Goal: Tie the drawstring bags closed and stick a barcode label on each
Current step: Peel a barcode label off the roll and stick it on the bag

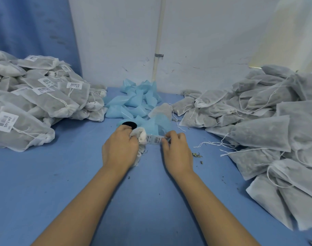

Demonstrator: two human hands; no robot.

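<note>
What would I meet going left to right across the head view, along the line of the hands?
First the pile of labelled bags → left hand, gripping a white bag → barcode label → right hand, pinching that label → pile of bags showing no labels.

I get a bright, even picture with a cool blue cast. The light is soft and diffuse, with only faint shadows on the blue tabletop beside the person's forearms. A pale yellowish glare washes out the wall at upper right. The wide lens stretches the unlabelled bags at the right edge. Fine detail is soft, and the print on the barcode labels blurs.
</note>
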